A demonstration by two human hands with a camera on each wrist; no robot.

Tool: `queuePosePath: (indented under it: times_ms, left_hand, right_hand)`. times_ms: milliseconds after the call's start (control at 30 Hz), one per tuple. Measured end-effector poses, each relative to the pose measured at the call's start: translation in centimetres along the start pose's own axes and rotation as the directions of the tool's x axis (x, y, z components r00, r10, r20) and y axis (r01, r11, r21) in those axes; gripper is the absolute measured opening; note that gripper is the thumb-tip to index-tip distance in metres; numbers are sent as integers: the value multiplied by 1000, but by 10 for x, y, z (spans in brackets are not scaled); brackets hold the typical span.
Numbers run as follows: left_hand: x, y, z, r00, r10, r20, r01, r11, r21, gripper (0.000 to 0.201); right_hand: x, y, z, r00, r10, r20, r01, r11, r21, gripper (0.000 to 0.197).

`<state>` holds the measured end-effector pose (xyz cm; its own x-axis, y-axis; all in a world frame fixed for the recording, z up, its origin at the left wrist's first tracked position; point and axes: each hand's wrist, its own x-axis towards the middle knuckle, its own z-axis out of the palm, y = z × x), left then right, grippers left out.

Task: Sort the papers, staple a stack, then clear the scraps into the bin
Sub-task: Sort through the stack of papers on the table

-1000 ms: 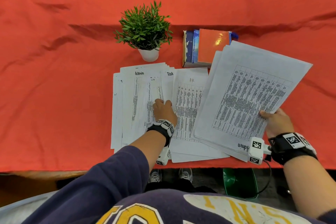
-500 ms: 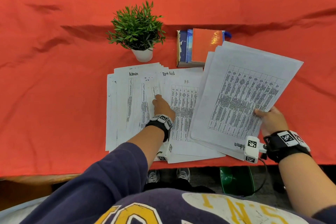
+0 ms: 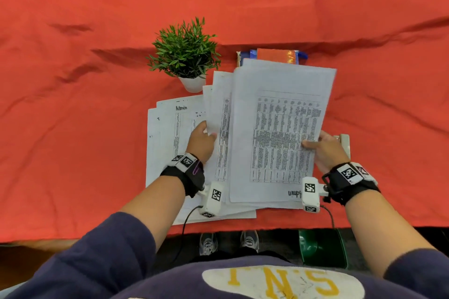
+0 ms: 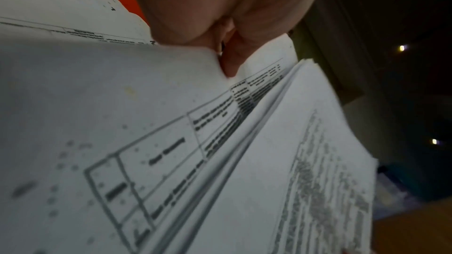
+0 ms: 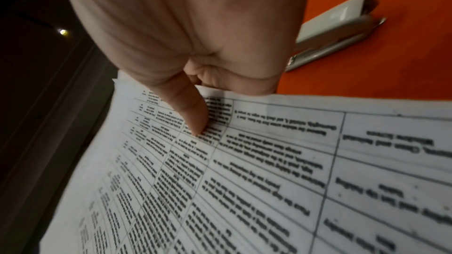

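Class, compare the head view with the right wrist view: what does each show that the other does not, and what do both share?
Only the head view shows the potted plant, the books, the left hand, the sheets marked Admin lying on the table, and the green bin under its edge.

Only the right wrist view shows the stapler whole, lying on the cloth.

Both show the right hand pinching the held stack, thumb on the printed table, and the orange cloth.
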<state>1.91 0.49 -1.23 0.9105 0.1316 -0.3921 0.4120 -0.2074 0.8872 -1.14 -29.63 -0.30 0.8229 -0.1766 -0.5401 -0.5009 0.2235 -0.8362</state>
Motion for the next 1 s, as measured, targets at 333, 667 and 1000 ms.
queuePosePath:
  times_ms: [333,667,1000]
  left_hand:
    - [-15,14,-8,993,-21,120,47,974,-222,37]
    - [0,-13,4,988,-109,109,99,991,88,22]
    - [21,-45,26,984,-178,4,116,655,747,68]
  right_hand:
    - [6,4,53,996,-90,6,87,941,-326,44]
    - [7,11,15,987,-123,-102,71,910,-408,37]
    - [-13,20,-42,938,-49,-343,-53,958,-282,40]
